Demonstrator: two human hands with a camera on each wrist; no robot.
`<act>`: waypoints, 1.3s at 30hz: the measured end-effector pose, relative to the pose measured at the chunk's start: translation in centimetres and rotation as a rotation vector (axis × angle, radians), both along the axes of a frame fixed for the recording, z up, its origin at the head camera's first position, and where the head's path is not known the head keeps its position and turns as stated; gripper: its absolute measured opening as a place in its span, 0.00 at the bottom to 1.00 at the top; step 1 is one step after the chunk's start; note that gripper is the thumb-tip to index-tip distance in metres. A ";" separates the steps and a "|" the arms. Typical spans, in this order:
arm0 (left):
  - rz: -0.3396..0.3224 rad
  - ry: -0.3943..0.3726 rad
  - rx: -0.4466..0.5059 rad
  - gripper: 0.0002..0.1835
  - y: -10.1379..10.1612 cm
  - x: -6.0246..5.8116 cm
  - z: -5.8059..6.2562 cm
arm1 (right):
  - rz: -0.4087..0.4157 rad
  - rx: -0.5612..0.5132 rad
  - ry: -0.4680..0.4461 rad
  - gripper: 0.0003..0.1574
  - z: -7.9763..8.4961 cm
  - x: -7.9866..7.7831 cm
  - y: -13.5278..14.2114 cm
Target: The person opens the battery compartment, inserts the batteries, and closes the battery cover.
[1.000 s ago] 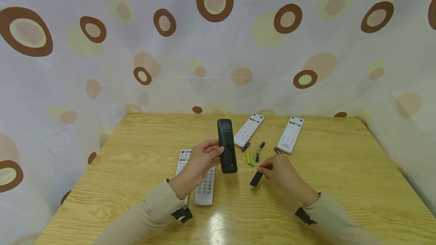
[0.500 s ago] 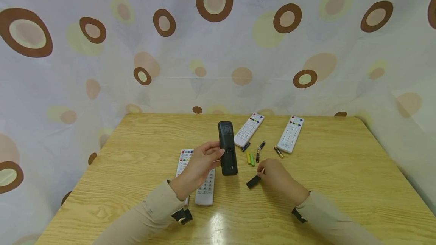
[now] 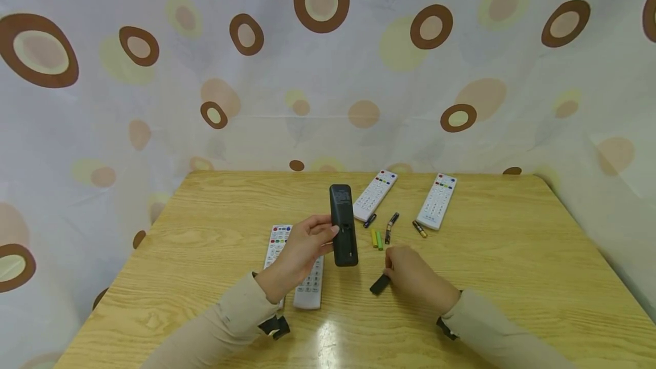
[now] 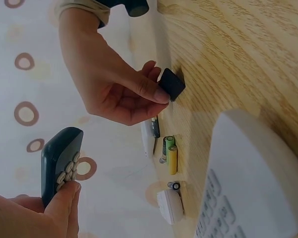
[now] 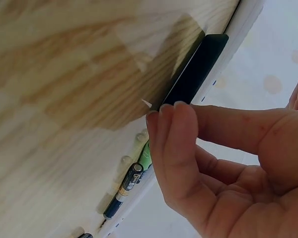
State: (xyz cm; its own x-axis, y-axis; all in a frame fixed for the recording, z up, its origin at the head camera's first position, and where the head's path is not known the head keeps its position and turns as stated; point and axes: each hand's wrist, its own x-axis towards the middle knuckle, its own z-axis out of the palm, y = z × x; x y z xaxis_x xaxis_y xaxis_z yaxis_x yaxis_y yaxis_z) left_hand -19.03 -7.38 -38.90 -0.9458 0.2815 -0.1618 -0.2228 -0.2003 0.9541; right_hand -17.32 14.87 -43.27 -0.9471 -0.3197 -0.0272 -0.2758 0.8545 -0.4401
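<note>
My left hand [image 3: 304,246] holds a black remote control [image 3: 343,215] upright, its back turned toward the head camera and the battery compartment uncovered. The thumb lies along the remote's left edge; in the left wrist view its buttons face the other way. Between thumb and fingertips, my right hand [image 3: 412,275] pinches a small black battery cover [image 3: 380,284] close over the wooden table. The right wrist view shows the cover [image 5: 196,69] with fingertips at its lower end. Beyond that hand lie a yellow battery [image 3: 374,238] and a green battery [image 3: 380,240].
Several dark batteries, one [image 3: 419,229] at the right, lie farther back. Two white remotes rest behind them, a left one [image 3: 376,195] and a right one [image 3: 437,202]. Another white remote [image 3: 308,286] lies under my left hand, beside a further one [image 3: 277,244]. A patterned curtain [image 3: 328,73] hangs behind the table.
My right hand has moved left and toward me with the battery cover, uncovering the dark battery at the right. The black remote has sunk slightly in my left hand.
</note>
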 end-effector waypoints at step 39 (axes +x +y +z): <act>-0.004 -0.021 0.007 0.20 0.0 0.1 -0.1 | 0.153 0.163 0.279 0.11 -0.1 -6.1 2.3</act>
